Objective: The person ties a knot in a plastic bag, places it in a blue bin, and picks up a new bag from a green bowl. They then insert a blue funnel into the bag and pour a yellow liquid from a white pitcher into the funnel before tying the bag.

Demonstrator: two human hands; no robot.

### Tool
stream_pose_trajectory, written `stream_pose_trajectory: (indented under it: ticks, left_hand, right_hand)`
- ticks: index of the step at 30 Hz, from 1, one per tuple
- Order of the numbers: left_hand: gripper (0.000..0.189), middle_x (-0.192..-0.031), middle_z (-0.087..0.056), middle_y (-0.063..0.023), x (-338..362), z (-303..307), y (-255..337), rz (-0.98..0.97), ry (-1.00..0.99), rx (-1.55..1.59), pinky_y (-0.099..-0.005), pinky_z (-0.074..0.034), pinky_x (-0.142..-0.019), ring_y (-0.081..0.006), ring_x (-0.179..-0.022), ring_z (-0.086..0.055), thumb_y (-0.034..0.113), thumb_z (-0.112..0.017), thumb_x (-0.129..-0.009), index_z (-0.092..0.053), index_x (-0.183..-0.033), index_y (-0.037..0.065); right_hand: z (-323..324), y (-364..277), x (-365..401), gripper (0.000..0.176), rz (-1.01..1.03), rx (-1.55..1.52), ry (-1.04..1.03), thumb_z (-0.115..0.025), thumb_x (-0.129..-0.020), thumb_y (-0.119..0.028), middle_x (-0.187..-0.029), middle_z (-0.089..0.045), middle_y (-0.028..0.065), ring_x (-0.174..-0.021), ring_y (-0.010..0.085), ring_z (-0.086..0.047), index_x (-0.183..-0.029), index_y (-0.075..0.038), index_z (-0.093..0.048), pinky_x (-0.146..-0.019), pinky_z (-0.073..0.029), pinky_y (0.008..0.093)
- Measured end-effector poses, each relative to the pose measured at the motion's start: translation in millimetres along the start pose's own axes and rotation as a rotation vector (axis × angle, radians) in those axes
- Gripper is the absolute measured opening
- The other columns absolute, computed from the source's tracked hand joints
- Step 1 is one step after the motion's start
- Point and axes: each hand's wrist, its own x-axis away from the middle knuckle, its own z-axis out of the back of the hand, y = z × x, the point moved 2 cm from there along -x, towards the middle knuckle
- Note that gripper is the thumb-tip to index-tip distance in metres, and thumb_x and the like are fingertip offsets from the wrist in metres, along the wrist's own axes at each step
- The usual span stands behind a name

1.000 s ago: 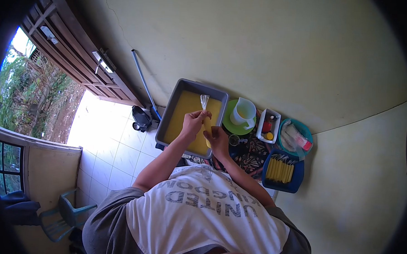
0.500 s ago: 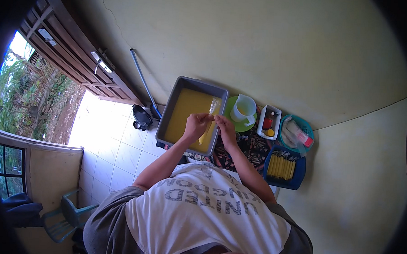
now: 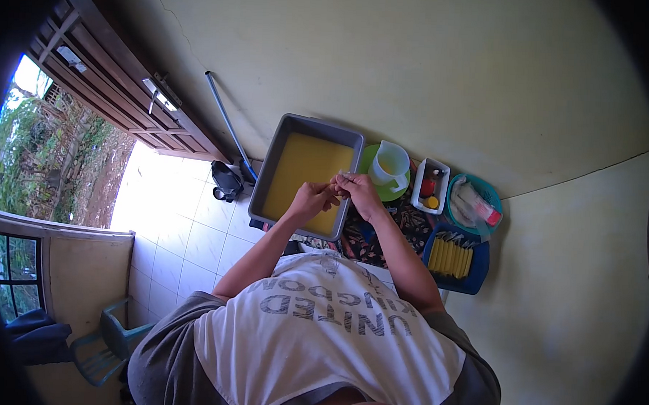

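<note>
Meeting near tub (image 3: 358, 155) rim, hands (image 3: 362, 192) pinch plastic (image 3: 346, 175).

Jug (image 3: 389, 162) on a plate (image 3: 368, 158), between the tub (image 3: 271, 173) and the box (image 3: 421, 172)

Hands (image 3: 313, 203) meet over grey tub (image 3: 271, 167), yellow liquid (image 3: 308, 165) inside.
</note>
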Motion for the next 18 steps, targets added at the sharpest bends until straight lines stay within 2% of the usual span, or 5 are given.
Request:
stream_pose_trajectory:
  ticks: [1,3,6,10,18]
  left_hand:
    - [0.028,-0.078,-0.067,-0.0110,-1,2,-5,0.003,0.000,0.002,-0.0266,-0.047,-0.064,-0.0128,-0.067,-0.059,0.024,-0.052,-0.091,-0.067,-0.091,0.000]
    - [0.030,-0.084,-0.068,-0.0106,-1,4,-10,0.048,-0.025,0.260,-0.0231,-0.048,-0.067,-0.0120,-0.073,-0.061,0.026,-0.052,-0.092,-0.066,-0.097,-0.001]
    - [0.032,-0.088,-0.068,-0.0119,5,4,-4,0.080,-0.003,0.351,-0.0219,-0.048,-0.070,-0.0119,-0.077,-0.063,0.027,-0.053,-0.091,-0.065,-0.099,-0.001]
    - [0.032,-0.091,-0.068,-0.0119,12,9,3,0.110,0.056,0.261,-0.0220,-0.049,-0.070,-0.0131,-0.081,-0.063,0.028,-0.053,-0.092,-0.065,-0.099,-0.001]
    - [0.013,-0.090,-0.065,-0.0055,4,25,-13,0.132,-0.174,0.546,-0.0226,-0.052,-0.077,-0.0140,-0.081,-0.064,0.011,-0.062,-0.086,-0.066,-0.093,0.001]
  right_hand:
    - [-1,-1,1,0.023,0.033,0.011,-0.001,-0.057,-0.091,-0.022,-0.074,-0.062,0.0007,-0.067,0.0058,-0.054,-0.089,-0.001,-0.065,-0.065,-0.044,0.0194]
    - [-4,-2,4,0.024,0.063,0.022,-0.003,-0.057,-0.091,-0.023,-0.073,-0.062,0.0007,-0.066,0.0062,-0.055,-0.088,-0.001,-0.066,-0.064,-0.045,0.0199]
    - [-10,-4,9,0.024,0.141,0.156,0.059,-0.059,-0.090,-0.023,-0.075,-0.064,0.0029,-0.068,0.0076,-0.058,-0.089,0.000,-0.067,-0.065,-0.048,0.0217]
    - [-19,-10,20,0.019,0.297,0.251,0.068,-0.063,-0.087,-0.017,-0.073,-0.067,0.0035,-0.066,0.0057,-0.058,-0.088,0.001,-0.069,-0.061,-0.047,0.0213]
    - [-28,-14,36,0.018,0.344,0.399,0.143,-0.070,-0.080,-0.017,-0.063,-0.064,0.0057,-0.056,0.0065,-0.056,-0.080,0.001,-0.068,-0.051,-0.045,0.0241]
